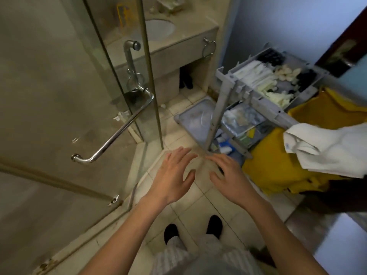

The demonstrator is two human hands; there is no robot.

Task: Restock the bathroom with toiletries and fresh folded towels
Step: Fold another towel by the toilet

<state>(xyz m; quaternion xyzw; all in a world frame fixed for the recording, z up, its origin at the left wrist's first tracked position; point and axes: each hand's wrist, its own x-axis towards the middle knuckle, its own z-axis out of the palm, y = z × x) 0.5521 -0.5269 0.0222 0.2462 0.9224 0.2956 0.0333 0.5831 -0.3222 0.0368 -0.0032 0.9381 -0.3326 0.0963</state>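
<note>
A glass shower door (59, 86) is seen to the left of the left hand (172, 175), well apart from it; the tiled floor (198, 205) lies below both hands. A grey housekeeping cart (224, 92) stands ahead and to the right of the right hand (230, 175); its lower shelves are near that hand's fingertips. A yellow bag (268, 163) is hung on the cart, to the right of the right hand; a stone vanity counter (178, 42) with a white sink (158, 28) is located far ahead of both hands. A white towel (333, 153) is draped over the yellow bag, further right of the right hand and not touched; white packaged toiletries (256, 76) are sorted in the cart's top tray, ahead of the right hand and well apart from it. A chrome door handle (119, 130) is mounted on the glass, ahead and to the left of the left hand. Both hands are held palm down above the floor, side by side, thumbs near each other but apart; the fingers are spread wide and nothing is held. An empty towel ring (208, 48) is fixed on the counter front, far ahead.
</note>
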